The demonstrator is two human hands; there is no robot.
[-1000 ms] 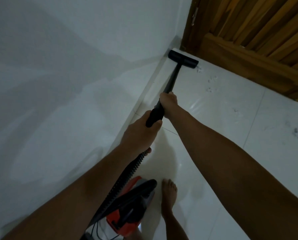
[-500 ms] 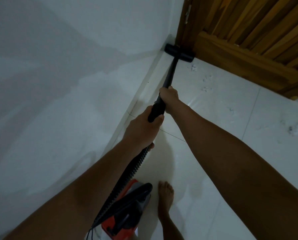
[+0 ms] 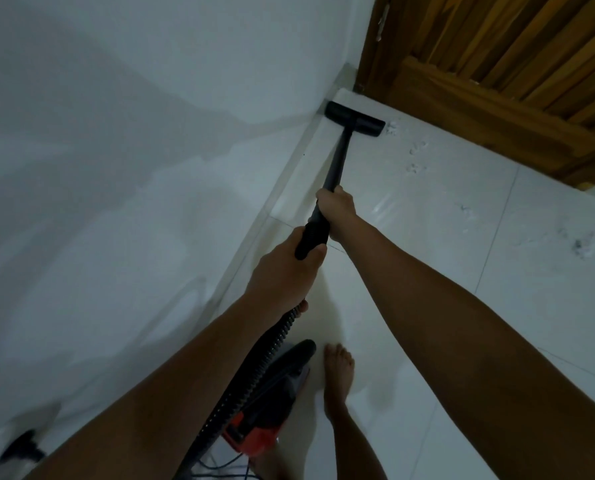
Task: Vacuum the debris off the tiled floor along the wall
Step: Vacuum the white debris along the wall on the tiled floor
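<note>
A black vacuum wand [image 3: 338, 163] runs from my hands to a flat black floor head [image 3: 354, 119], which lies on the white tiled floor [image 3: 427, 216] against the wall's base, near the corner by the door. My right hand [image 3: 335, 206] grips the wand higher up. My left hand [image 3: 285, 271] grips the thick black handle end, where the ribbed hose [image 3: 254, 368] begins. Small whitish debris specks [image 3: 417, 157] lie just right of the head, and a darker clump [image 3: 581, 245] sits far right.
The red and black vacuum body [image 3: 271, 403] stands by my bare foot [image 3: 337, 379] at the bottom. A white wall [image 3: 150, 133] fills the left side. A wooden door [image 3: 496, 64] closes off the top right. A black and white object [image 3: 15, 448] lies at the bottom left.
The floor head was pushed into the corner by the door, then drawn back a little along the wall. Both hands kept their grip.
</note>
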